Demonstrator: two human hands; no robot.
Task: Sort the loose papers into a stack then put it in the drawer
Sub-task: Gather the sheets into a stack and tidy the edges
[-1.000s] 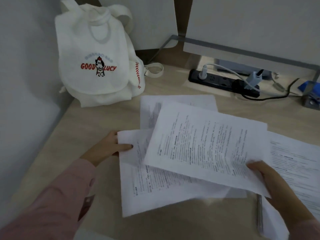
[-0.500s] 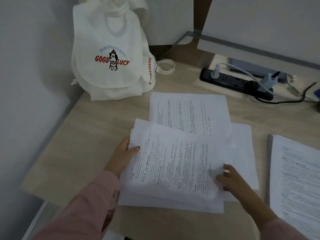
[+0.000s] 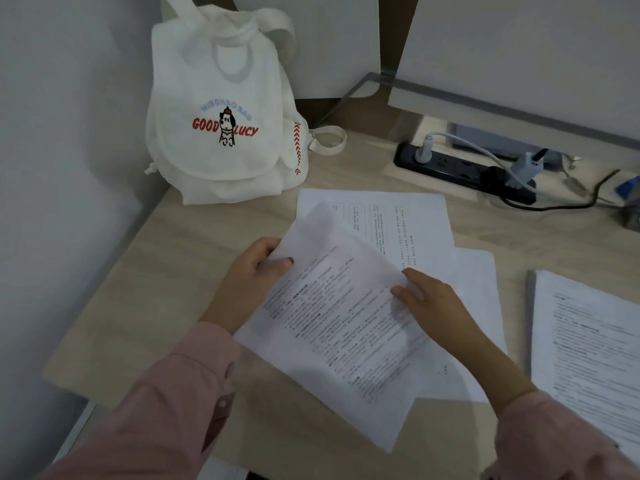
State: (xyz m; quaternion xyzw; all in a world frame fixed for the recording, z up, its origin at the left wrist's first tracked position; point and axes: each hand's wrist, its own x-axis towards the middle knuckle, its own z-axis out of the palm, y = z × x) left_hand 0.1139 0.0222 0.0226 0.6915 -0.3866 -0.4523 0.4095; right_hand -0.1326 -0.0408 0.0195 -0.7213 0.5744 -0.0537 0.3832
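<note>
A bundle of printed sheets [image 3: 332, 327] is lifted off the wooden desk [image 3: 180, 271] and tilted, its long side running toward me. My left hand [image 3: 252, 275] pinches its upper left edge. My right hand [image 3: 433, 303] grips its right edge, thumb on top. Beneath lie two more loose sheets: one printed page [image 3: 408, 223] further back and a plain sheet [image 3: 481, 306] to the right. A separate thick stack of printed paper [image 3: 588, 341] rests at the right edge. No drawer is in view.
A white backpack [image 3: 221, 112] with red lettering stands at the back left against the wall. A black power strip [image 3: 460, 171] with plugs and cables lies at the back right. The desk's left edge [image 3: 104, 296] drops off beside the wall.
The sheets that lay flat under both hands half a second ago are now gathered, lifted and turned at an angle. My right hand moved up to the bundle's right edge.
</note>
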